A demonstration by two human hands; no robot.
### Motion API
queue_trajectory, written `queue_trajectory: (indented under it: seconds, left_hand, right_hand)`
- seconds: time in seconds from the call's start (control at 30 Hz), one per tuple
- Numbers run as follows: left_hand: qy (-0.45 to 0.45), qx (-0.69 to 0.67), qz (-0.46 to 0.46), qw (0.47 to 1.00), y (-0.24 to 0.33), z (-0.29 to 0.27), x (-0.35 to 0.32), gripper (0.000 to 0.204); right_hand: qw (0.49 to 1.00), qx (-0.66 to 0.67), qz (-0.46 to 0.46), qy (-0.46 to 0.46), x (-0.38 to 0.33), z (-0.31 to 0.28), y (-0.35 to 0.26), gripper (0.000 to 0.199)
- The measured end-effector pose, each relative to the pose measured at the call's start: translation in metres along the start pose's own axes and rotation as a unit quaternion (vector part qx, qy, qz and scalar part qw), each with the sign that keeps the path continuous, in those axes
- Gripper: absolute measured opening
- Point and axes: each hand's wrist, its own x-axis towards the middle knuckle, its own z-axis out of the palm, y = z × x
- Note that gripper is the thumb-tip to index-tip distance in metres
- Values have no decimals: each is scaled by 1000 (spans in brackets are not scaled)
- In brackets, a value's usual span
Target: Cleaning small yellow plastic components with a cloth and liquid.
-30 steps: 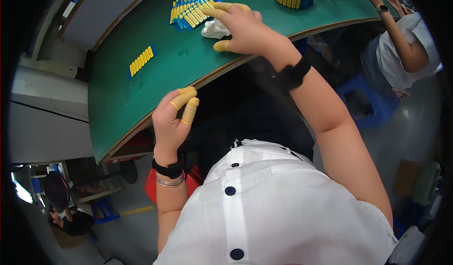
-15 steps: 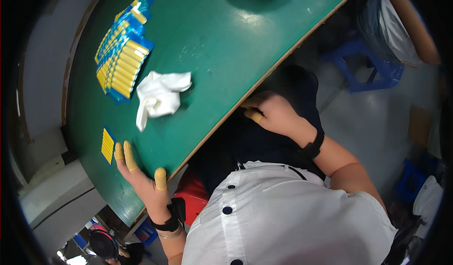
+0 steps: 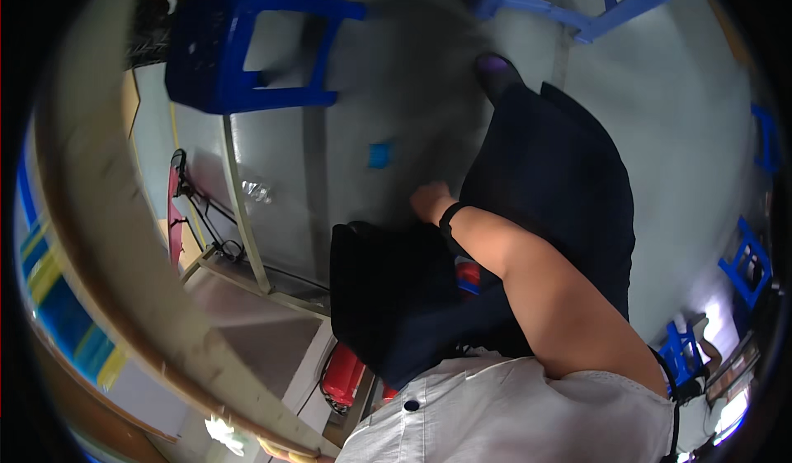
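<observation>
A small flat blue piece [image 3: 379, 154] lies on the grey floor, its details blurred. My right hand [image 3: 431, 201] reaches down between it and my dark-clothed legs, apart from the piece in the picture. Its fingers are foreshortened and mostly hidden, so I cannot make out anything in them. At the lower edge only a sliver of my left hand [image 3: 285, 451] shows, yellow finger covers on it, resting at the rim of the table [image 3: 186, 372]. Near it on the tabletop is a bright white crumpled thing [image 3: 224, 435]. Yellow and blue strips [image 3: 66, 310] appear beyond the table rim at the far left.
A dark blue stool [image 3: 206, 50] lies or stands at the upper left, a lighter blue one [image 3: 590, 25] at the upper right. Metal frame bars [image 3: 243, 191] and cables run under the table. Crumpled clear wrapping [image 3: 257, 191] lies on the floor. Further blue stools [image 3: 747, 261] stand at right.
The view has swung from the tabletop down to the floor. My right hand has gone from beside the table edge down toward the floor. My left hand has mostly left the picture.
</observation>
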Motion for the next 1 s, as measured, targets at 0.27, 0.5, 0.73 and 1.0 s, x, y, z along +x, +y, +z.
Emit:
queue_trajectory:
  seconds: [0.27, 0.5, 0.73, 1.0]
  left_hand:
    - [-63, 79, 7, 995, 1, -5, 47, 75]
    - [-90, 141, 36, 985, -15, 1, 106, 75]
    - [-97, 206, 31, 973, -30, -3, 137, 74]
    - [-95, 230, 26, 968, -28, -8, 154, 74]
  right_hand:
    - [995, -1, 101, 0, 52, 24, 27, 22]
    - [996, -37, 7, 80, 119, 34, -9, 43]
    - [997, -53, -25, 47, 157, 43, -37, 54]
    - [994, -55, 9, 93, 181, 55, -24, 55]
